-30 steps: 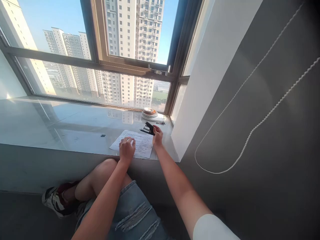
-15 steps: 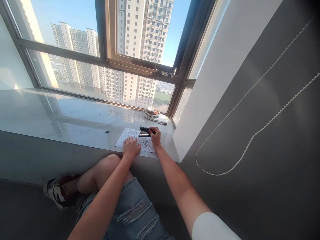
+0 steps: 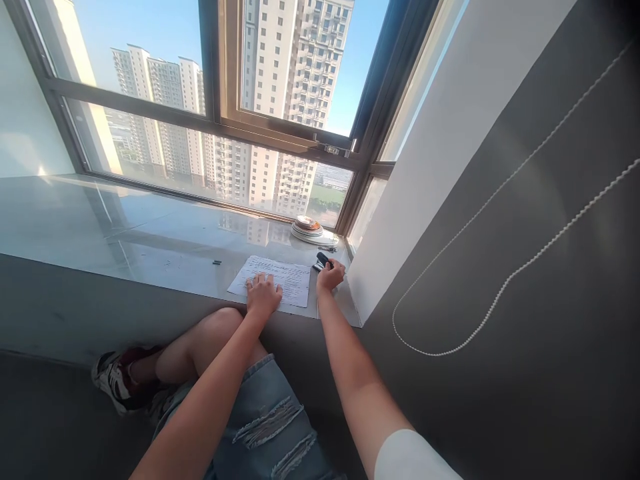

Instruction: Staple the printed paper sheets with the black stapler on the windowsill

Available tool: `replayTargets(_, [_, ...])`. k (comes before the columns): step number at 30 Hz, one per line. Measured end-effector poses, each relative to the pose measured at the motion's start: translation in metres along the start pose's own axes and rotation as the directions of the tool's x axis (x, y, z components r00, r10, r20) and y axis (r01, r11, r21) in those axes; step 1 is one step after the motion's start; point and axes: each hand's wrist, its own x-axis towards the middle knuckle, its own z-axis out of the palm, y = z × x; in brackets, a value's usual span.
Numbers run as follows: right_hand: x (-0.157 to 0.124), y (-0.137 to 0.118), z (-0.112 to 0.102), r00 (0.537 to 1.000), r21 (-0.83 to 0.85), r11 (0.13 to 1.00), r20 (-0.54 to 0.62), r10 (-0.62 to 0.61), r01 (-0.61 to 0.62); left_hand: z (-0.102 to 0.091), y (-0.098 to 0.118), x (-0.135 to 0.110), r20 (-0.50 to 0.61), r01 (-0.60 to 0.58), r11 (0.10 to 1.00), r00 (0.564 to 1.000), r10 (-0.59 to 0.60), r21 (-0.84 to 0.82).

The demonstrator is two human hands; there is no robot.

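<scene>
Sheets of white paper [image 3: 295, 287] with dark handwriting lie on the glossy window sill [image 3: 165, 240]. Flat on their left part rests my left hand [image 3: 263, 293], fingers spread. Just right of the paper's edge, my right hand [image 3: 332, 275] is closed around a black stapler [image 3: 324, 260]; its front end points up and to the left, toward the window. The fingers cover the stapler's rear. Whether its base touches the sill I cannot tell.
Behind the stapler stands a stack of plates or lids [image 3: 307, 230], with a small dark chain-like item [image 3: 327, 249] before it. Small dark pieces [image 3: 217, 262] lie left of the paper. A white wall edge [image 3: 365, 300] bounds the right, and a beaded cord [image 3: 430, 354] hangs there.
My right hand has carried the stapler to the right, off the paper and onto the sill side. My left hand stays on the paper.
</scene>
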Motion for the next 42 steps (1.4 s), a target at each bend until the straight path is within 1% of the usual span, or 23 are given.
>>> replayTargets(2, [-0.001, -0.001, 0.002, 0.999, -0.032, 0.999, 0.023, 0.023, -0.022, -0.002, 0.001, 0.001, 0.043, 0.006, 1.000, 0.999, -0.007, 0.022])
replayTargets(4, [-0.001, -0.003, 0.004, 0.997, -0.083, 0.996, 0.078, 0.024, -0.018, -0.003, 0.002, 0.001, 0.085, 0.014, 0.999, 0.996, -0.018, 0.044])
replayTargets(5, [-0.001, -0.005, 0.006, 0.994, -0.117, 0.993, 0.111, 0.004, 0.009, -0.004, 0.002, 0.002, 0.106, 0.017, 0.998, 0.994, -0.023, 0.055])
replayTargets(7, [0.000, -0.008, 0.008, 0.980, -0.181, 0.977, 0.186, -0.075, 0.109, -0.004, 0.003, 0.004, 0.138, 0.020, 0.997, 0.990, -0.030, 0.076])
replayTargets(10, [0.005, -0.010, 0.012, 0.942, -0.225, 0.940, 0.276, -0.192, 0.257, -0.004, 0.004, 0.005, 0.182, 0.024, 0.995, 0.982, -0.042, 0.098])
replayTargets(14, [0.018, -0.009, 0.015, 0.916, -0.229, 0.921, 0.329, -0.231, 0.315, -0.004, 0.004, 0.007, 0.215, 0.021, 0.992, 0.976, -0.047, 0.122])
replayTargets(18, [0.031, -0.006, 0.020, 0.869, -0.217, 0.889, 0.395, -0.297, 0.403, -0.005, 0.006, 0.007, 0.238, 0.015, 0.989, 0.970, -0.051, 0.150])
replayTargets(21, [0.043, -0.002, 0.027, 0.846, -0.163, 0.893, 0.428, -0.319, 0.419, -0.006, 0.008, 0.006, 0.251, 0.015, 0.987, 0.966, -0.055, 0.158])
replayTargets(23, [0.051, 0.001, 0.033, 0.828, -0.099, 0.903, 0.450, -0.335, 0.418, -0.007, 0.008, 0.005, 0.253, 0.024, 0.988, 0.965, -0.063, 0.153])
replayTargets(25, [0.057, 0.004, 0.039, 0.788, 0.005, 0.903, 0.487, -0.378, 0.430, -0.007, 0.008, 0.004, 0.255, 0.033, 0.990, 0.965, -0.068, 0.137])
replayTargets(28, [0.062, 0.002, 0.045, 0.704, 0.204, 0.887, 0.545, -0.455, 0.415, -0.009, 0.008, 0.002, 0.257, 0.041, 0.991, 0.964, -0.072, 0.125])
replayTargets(29, [0.062, 0.000, 0.046, 0.685, 0.265, 0.879, 0.552, -0.475, 0.397, -0.010, 0.008, 0.002, 0.256, 0.042, 0.991, 0.964, -0.074, 0.129])
replayTargets(30, [0.062, -0.003, 0.047, 0.675, 0.317, 0.869, 0.547, -0.495, 0.381, -0.011, 0.009, 0.001, 0.255, 0.044, 0.990, 0.964, -0.078, 0.136])
replayTargets(32, [0.062, -0.008, 0.048, 0.670, 0.400, 0.845, 0.522, -0.528, 0.354, -0.013, 0.009, 0.001, 0.249, 0.047, 0.988, 0.965, -0.084, 0.149])
replayTargets(34, [0.062, -0.013, 0.049, 0.665, 0.435, 0.844, 0.534, -0.522, 0.314, -0.014, 0.011, -0.001, 0.236, 0.050, 0.985, 0.968, -0.089, 0.166])
replayTargets(36, [0.062, -0.014, 0.050, 0.659, 0.407, 0.877, 0.589, -0.467, 0.257, -0.015, 0.012, -0.002, 0.204, 0.065, 0.980, 0.973, -0.103, 0.188])
replayTargets(37, [0.062, -0.014, 0.051, 0.665, 0.373, 0.897, 0.611, -0.430, 0.237, -0.015, 0.012, -0.003, 0.187, 0.075, 0.977, 0.976, -0.113, 0.200])
replayTargets(38, [0.061, -0.013, 0.052, 0.682, 0.332, 0.915, 0.616, -0.394, 0.230, -0.015, 0.013, -0.004, 0.171, 0.085, 0.974, 0.978, -0.122, 0.211])
replayTargets(40, [0.059, -0.012, 0.053, 0.734, 0.254, 0.936, 0.583, -0.349, 0.243, -0.016, 0.013, -0.005, 0.149, 0.103, 0.967, 0.979, -0.140, 0.233])
replayTargets(42, [0.056, -0.013, 0.053, 0.771, 0.197, 0.938, 0.535, -0.347, 0.285, -0.018, 0.014, -0.004, 0.150, 0.099, 0.962, 0.979, -0.141, 0.255])
